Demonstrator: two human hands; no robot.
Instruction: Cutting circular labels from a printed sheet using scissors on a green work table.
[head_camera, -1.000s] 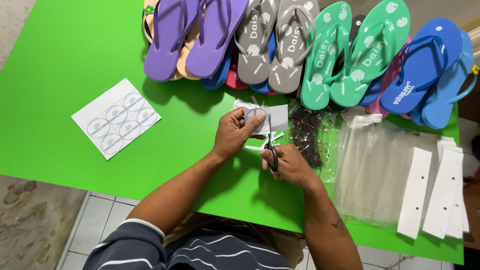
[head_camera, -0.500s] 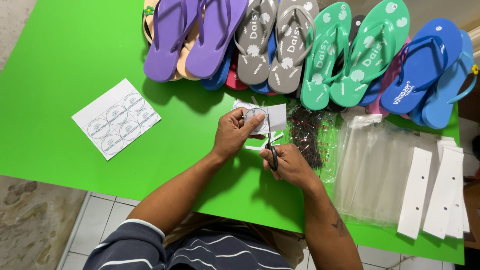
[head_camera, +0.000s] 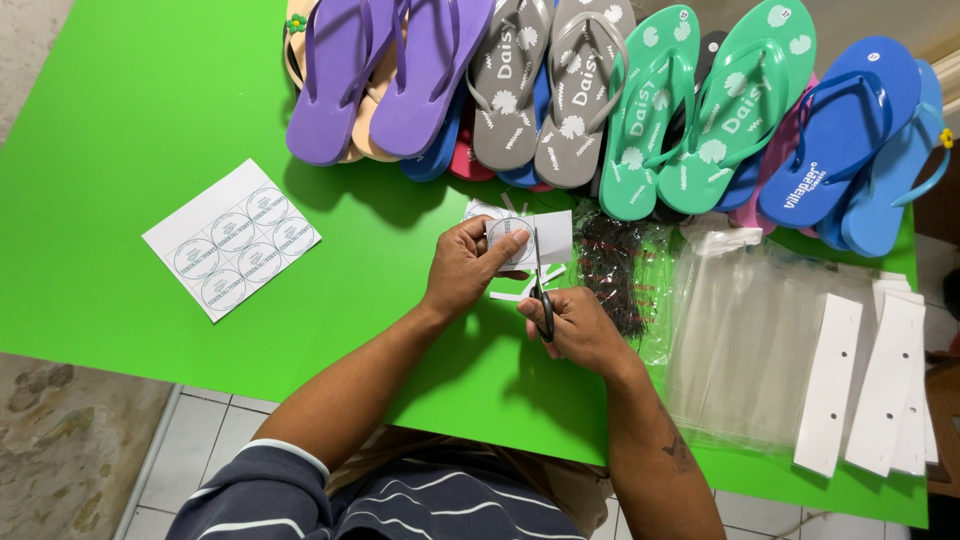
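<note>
The sticker sheet sits above the green table, pinched in my left hand with thumb over a round label. My right hand grips the scissors, blades at the sheet's edge. Paper strips lie beneath. Another label sheet lies well left; flip-flops line the far edge.

two purple flip-flops, two grey, two green, one scissors, one sticker sheet.
</note>
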